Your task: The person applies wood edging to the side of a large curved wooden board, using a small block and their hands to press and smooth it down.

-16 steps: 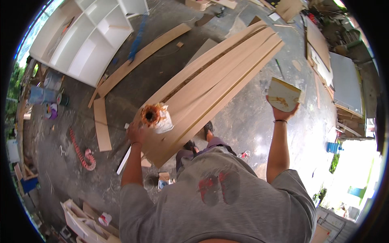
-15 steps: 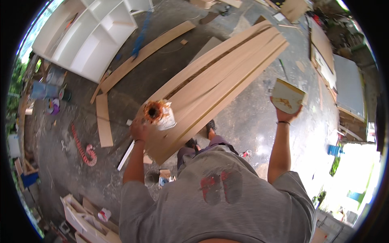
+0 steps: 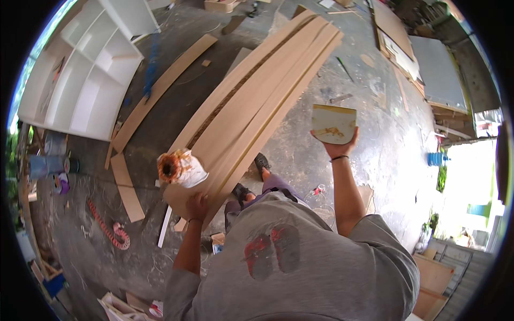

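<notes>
A long pale wooden board (image 3: 251, 112) with a dark stripe along it lies slantwise in front of me. On its near left end stands a white can (image 3: 191, 170), its open mouth crusted with orange-brown matter. My left hand (image 3: 197, 205) is over the board's near end, just below the can; its fingers look curled, and what they hold, if anything, is hidden. Out to the right, my right hand (image 3: 349, 147) grips a flat whitish spreader plate (image 3: 334, 123) from below. Brown smears mark its face, and a yellowish band runs along its top edge.
A white shelf unit (image 3: 80, 80) stands at far left. Wooden strips (image 3: 166, 85) lie on the floor left of the board, with a coiled red hose (image 3: 110, 227) nearer me. Buckets (image 3: 48, 160) stand at the left edge. Large panels (image 3: 436, 72) are stacked at far right.
My left hand has moved from beside the can to the board's near end, below the can. The spreader plate has turned more level in my right hand. The whole view has shifted.
</notes>
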A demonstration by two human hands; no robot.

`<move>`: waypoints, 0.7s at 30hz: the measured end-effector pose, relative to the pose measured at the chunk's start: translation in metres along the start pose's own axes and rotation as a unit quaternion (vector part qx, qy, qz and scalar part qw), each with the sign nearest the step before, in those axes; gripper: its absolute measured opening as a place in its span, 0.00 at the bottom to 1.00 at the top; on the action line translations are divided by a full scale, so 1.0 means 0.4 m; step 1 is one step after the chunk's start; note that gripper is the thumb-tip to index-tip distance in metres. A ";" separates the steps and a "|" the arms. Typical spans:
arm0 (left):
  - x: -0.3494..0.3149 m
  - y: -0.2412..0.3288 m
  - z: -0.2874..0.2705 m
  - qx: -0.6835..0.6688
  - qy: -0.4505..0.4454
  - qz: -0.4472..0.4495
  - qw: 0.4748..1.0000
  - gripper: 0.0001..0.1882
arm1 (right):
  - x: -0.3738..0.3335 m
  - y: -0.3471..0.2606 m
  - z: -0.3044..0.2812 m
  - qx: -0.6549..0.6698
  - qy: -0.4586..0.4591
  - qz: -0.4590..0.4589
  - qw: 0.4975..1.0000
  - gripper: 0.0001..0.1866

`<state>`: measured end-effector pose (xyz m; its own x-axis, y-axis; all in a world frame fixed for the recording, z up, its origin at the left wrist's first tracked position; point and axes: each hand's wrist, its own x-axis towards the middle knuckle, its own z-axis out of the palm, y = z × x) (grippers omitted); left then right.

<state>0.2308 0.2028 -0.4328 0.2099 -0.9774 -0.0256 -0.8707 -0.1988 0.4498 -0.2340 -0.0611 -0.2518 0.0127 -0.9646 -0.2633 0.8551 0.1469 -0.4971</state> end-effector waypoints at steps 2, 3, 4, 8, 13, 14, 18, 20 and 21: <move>0.017 0.005 0.007 -0.059 -0.016 -0.005 0.998 0.11 | -0.012 -0.004 0.017 0.017 0.005 -0.001 1.000 0.48; 0.022 0.018 0.007 -0.070 -0.005 -0.009 0.998 0.10 | -0.015 -0.007 0.025 0.025 0.006 0.002 1.000 0.48; 0.022 0.032 0.006 -0.080 0.007 -0.015 0.997 0.09 | -0.017 -0.012 0.030 0.014 0.002 -0.002 1.000 0.48; 0.016 0.116 -0.037 -0.055 0.002 -0.041 0.998 0.07 | -0.010 -0.033 0.030 0.028 -0.016 0.023 0.999 0.46; -0.027 0.177 -0.054 0.010 0.080 -0.075 0.994 0.07 | 0.116 -0.017 -0.028 -0.173 -0.049 0.085 0.980 0.37; -0.047 0.172 -0.058 0.017 0.100 -0.092 0.991 0.08 | 0.132 0.012 0.011 -0.134 -0.009 0.107 0.985 0.34; -0.093 0.218 -0.049 0.075 0.182 -0.126 0.972 0.07 | 0.256 0.069 0.004 -0.056 -0.042 0.222 0.972 0.33; -0.111 0.255 -0.061 0.093 0.166 -0.187 0.964 0.06 | 0.318 0.111 -0.012 -0.046 -0.029 0.263 0.963 0.32; -0.115 0.280 -0.068 0.086 0.179 -0.190 0.962 0.06 | 0.343 0.123 -0.028 -0.054 -0.020 0.274 0.960 0.32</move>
<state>0.1356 0.2274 -0.3568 0.6404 -0.7505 0.1633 -0.7550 -0.5760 0.3134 -0.1960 -0.1838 -0.3217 0.4675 -0.7429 -0.4792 0.6551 0.6551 -0.3765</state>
